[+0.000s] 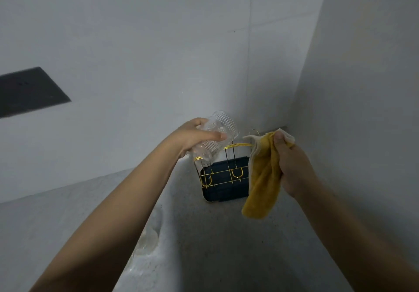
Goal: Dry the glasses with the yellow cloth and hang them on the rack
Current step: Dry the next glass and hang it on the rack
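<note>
On the far left wall: we see a dark rectangular panel (pixel 29 92) set flat against the pale tiles, blurred, its detail too soft for us to read
Countertop: we look down on a grey speckled countertop (pixel 215 246) that runs into the corner where two pale walls meet
Under our left forearm: we make out faint clear rounded shapes (pixel 147 238) lying on the counter, too blurred for us to say what they are
Left hand: our left hand (pixel 192 136) is raised above the counter with fingers and thumb curled round a glass, the thumb lying across its side
Glass: the ribbed clear glass (pixel 217 135) is tilted in that hand, held in the air just above the left end of the rack; whether it touches the wire we cannot tell
Rack: the rack (pixel 226 173) sits in the corner of the counter, gold wire loops and a gold arched handle over a dark tray, with two U-shaped hooks showing
Yellow cloth: the yellow cloth (pixel 263 178) hangs down in front of the right side of the rack, a pale edge at its top
Right hand: our right hand (pixel 292 164) grips the cloth near its upper end, fingers closed round the bunched fabric, thumb pressed on top, apart from the glass
</note>
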